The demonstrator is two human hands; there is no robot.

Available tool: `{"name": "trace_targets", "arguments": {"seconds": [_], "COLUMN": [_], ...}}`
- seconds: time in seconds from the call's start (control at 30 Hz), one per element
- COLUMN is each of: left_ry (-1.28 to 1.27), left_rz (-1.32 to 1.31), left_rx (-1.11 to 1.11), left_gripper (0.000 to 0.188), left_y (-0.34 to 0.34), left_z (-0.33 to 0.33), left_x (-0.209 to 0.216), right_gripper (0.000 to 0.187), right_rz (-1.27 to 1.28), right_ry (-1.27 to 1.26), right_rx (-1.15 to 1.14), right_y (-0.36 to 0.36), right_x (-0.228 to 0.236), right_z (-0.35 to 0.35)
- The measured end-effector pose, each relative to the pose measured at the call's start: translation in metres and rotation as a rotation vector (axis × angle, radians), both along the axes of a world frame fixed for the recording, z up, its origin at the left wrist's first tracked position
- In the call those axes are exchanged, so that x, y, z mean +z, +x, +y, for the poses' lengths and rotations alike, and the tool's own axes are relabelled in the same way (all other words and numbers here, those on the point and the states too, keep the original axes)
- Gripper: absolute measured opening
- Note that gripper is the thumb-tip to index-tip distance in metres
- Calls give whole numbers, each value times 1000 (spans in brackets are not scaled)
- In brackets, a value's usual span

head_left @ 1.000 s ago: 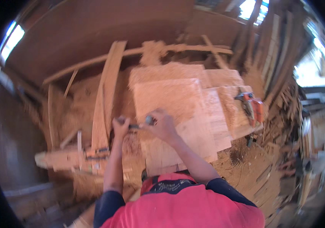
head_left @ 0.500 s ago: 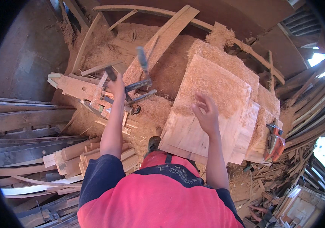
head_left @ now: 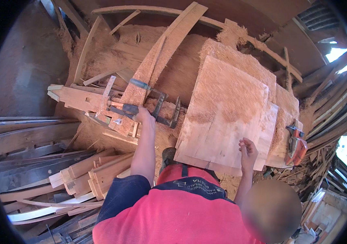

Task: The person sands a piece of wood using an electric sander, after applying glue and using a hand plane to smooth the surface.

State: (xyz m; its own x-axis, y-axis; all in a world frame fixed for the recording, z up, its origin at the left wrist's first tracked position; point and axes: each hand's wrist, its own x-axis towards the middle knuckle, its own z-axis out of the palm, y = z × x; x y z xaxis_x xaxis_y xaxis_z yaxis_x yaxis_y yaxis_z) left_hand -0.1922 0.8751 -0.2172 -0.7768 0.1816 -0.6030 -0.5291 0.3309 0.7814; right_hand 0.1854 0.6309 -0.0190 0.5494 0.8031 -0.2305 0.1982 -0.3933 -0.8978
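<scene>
My left hand [head_left: 144, 116] is wrapped round a dark metal bar clamp [head_left: 159, 106], close to the narrow timber pieces at the left. The clamp's jaws point to the right; its screw end is partly hidden. A blue-grey handle [head_left: 139, 83] shows just above it, in front of a long sloping plank [head_left: 157, 61]. Over the near right part of a wide pale board [head_left: 218, 142], my right hand [head_left: 248, 152] is raised with loosely curled fingers and nothing visible in them. Wood shavings [head_left: 230, 89] cover the board's far part.
A red-orange power tool [head_left: 296, 148] rests by the boards' right edge. Stacked timber blocks [head_left: 100, 171] and long curved planks [head_left: 27, 134] fill the left side. Offcuts [head_left: 319, 150] are heaped at the right. A blurred round patch hides part of my right arm.
The clamp in my left hand has moved rightward and down, swinging round so its jaws lie farther right. My right hand has drawn back toward the lower right, its fingers more curled.
</scene>
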Motion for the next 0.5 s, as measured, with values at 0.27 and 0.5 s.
{"name": "trace_targets", "arguments": {"seconds": [0.27,0.5], "left_ry": [147,-26], "left_rz": [-40,263], "left_rx": [-95,-251], "left_gripper": [54,58], "left_y": [-10,-6], "left_z": [-8,-24], "left_x": [-29,-20], "right_gripper": [24,23], "right_rz": [-30,-20], "right_ry": [-19,-27], "right_rx": [-87,-91], "right_y": [22,65], "right_x": [-10,-33], "right_z": [-50,-92]}}
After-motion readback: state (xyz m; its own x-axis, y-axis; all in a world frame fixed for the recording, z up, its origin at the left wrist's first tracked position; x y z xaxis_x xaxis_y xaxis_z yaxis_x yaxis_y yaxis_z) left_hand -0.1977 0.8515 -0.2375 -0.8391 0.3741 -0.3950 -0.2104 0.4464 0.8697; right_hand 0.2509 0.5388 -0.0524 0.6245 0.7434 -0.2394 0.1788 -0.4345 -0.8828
